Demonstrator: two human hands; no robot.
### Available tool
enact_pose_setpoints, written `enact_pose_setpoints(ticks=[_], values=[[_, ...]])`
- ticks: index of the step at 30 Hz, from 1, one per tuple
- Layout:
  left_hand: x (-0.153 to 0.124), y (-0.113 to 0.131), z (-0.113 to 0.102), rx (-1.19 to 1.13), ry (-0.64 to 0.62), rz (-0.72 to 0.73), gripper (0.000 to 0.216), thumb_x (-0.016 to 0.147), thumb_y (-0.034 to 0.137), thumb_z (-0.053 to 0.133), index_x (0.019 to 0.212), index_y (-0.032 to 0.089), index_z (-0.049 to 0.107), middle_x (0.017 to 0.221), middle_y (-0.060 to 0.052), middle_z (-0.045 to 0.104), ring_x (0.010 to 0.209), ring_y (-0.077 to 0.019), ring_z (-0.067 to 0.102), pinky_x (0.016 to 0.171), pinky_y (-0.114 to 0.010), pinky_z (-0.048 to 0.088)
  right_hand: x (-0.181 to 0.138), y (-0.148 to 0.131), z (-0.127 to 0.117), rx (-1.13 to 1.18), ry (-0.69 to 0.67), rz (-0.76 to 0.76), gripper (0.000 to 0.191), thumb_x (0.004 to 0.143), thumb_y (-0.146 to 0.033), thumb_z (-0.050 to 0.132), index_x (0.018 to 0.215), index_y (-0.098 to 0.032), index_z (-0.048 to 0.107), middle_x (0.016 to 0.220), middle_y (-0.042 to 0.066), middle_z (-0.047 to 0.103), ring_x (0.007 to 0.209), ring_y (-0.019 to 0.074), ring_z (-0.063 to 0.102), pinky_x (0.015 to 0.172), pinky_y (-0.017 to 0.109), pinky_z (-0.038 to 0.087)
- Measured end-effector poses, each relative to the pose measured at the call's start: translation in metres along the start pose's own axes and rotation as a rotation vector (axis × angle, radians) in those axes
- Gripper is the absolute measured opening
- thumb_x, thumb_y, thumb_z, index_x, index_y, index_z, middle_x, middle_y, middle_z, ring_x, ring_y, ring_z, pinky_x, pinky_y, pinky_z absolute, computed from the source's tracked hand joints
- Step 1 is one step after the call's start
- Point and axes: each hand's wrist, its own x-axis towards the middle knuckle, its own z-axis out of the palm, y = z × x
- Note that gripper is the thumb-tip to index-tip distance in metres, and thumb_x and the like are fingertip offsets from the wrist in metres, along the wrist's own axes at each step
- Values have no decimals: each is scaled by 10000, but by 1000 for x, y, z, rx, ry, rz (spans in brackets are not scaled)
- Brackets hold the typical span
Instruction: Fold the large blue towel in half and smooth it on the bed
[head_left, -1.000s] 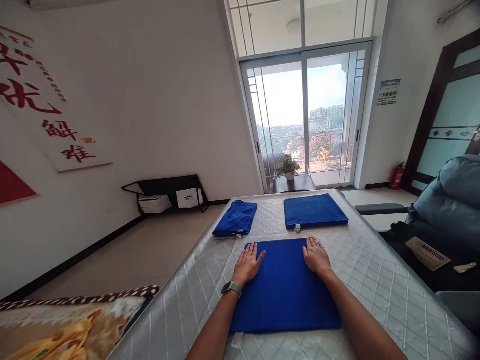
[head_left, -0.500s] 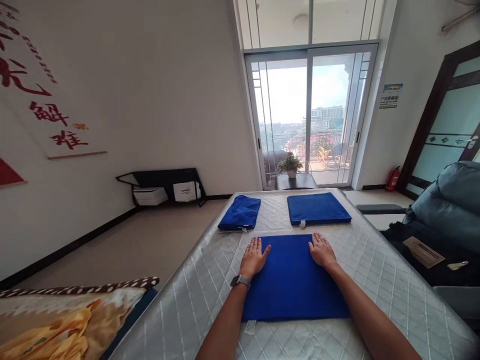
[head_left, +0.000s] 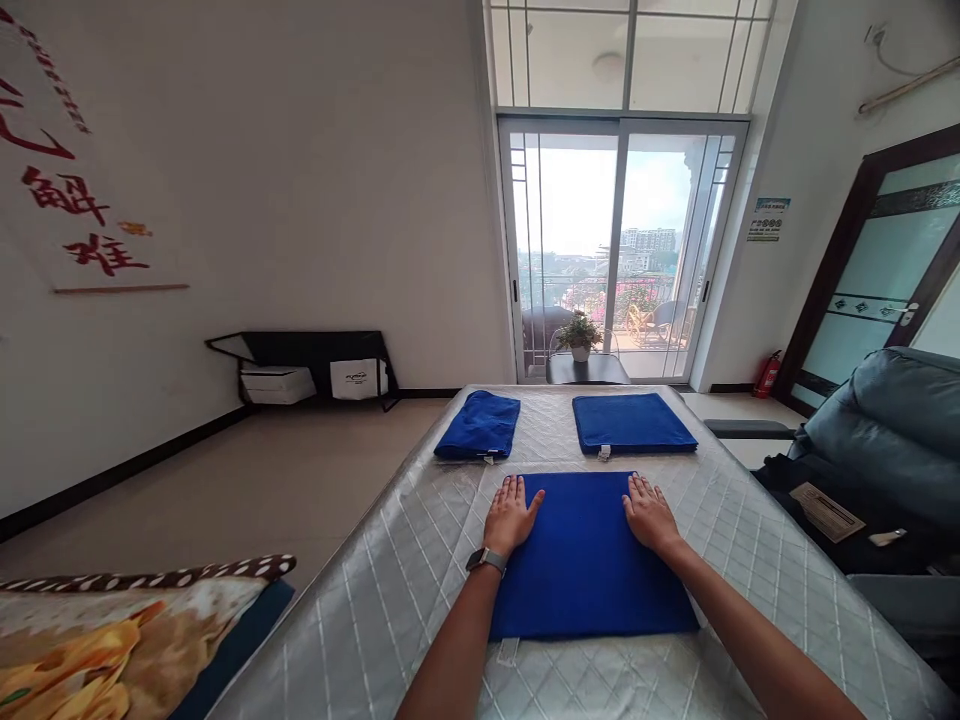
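A blue cloth, folded into a flat rectangle, lies in front of me on the quilted silver-grey mattress. My left hand rests flat on its far left edge, fingers stretched out, with a watch on the wrist. On the far right edge lies my right hand, also flat with fingers extended. A white tag sticks out at the cloth's near left corner. Beyond my hands are a smaller folded blue cloth at the left and a wider folded blue cloth at the right.
A potted plant stands on a chair past the mattress's far end, before a sliding glass door. To the right is a grey armchair with dark items on it. Patterned bedding lies at the lower left.
The camera view has tilted up and turned slightly. My right hand has shifted slightly right along the cloth's far edge; both hands stay flat on the cloth.
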Motion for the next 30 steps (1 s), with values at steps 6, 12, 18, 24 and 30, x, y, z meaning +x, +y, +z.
enact_pose_setpoints(ticks=[6,12,18,24,30], values=[[2,-2,5,-20,10,1,901,960,701,93,1500,35,370,1564,-208,338,1471,-294,281,1188,-455,243,-32,9,10,63,-98,-22,689,1000,-470,141,1568,-86,198,1638,77,164,1511,191,115,1213,393,109],[2,-2,1,-11,-18,-5,904,958,703,95,1506,32,356,1571,-203,326,1480,-294,257,1187,-444,238,-39,5,6,79,-58,-26,692,996,-466,161,1563,-71,212,1636,91,166,1515,201,87,1220,405,61],[0,-1,1,-6,-11,14,885,965,691,89,1509,46,354,1564,-200,344,1470,-288,284,1184,-449,250,-40,4,3,111,-72,-59,680,997,-450,169,1569,-82,197,1635,92,167,1515,189,71,1218,390,52],[2,0,-3,52,-69,-9,860,972,666,75,1522,53,325,1578,-185,313,1481,-275,256,1191,-439,228,-40,5,6,140,-103,-35,681,997,-452,171,1571,-86,187,1636,95,166,1512,205,106,1215,397,71],[12,46,-16,77,-41,-132,873,980,643,120,1515,-26,287,1565,-256,285,1482,-331,226,1190,-492,219,-40,3,4,175,-105,-24,679,995,-449,180,1573,-94,181,1636,88,154,1513,205,94,1217,407,59]])
